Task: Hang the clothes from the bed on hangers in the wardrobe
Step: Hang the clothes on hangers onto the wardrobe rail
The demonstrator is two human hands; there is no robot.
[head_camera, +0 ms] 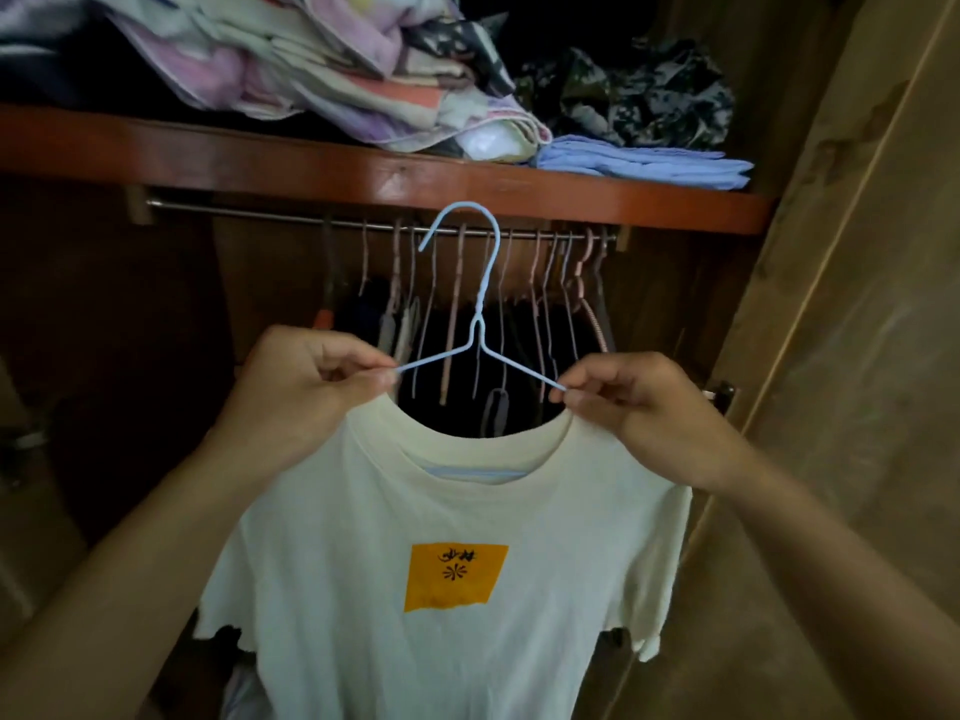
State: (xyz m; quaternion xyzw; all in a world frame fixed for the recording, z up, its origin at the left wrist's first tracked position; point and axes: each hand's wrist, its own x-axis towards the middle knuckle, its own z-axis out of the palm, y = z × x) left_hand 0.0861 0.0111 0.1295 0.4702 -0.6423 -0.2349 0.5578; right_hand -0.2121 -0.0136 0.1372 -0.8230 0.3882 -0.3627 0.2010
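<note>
A cream T-shirt (441, 511) with an orange print hangs in front of me on a light blue wire hanger (480, 304). The hanger's arms run inside the collar and its hook rises free, just in front of the metal rail (260, 214). My left hand (306, 392) pinches the collar and the hanger's left arm. On the other side my right hand (644, 407) pinches the collar together with the right arm. The hook is not on the rail.
Several pink and grey hangers (545, 283) with dark clothes crowd the rail's right half. Its left stretch is bare. A wooden shelf (363, 174) above holds piled fabrics and folded blue cloth (649, 166). The open wardrobe door (857, 304) stands at the right.
</note>
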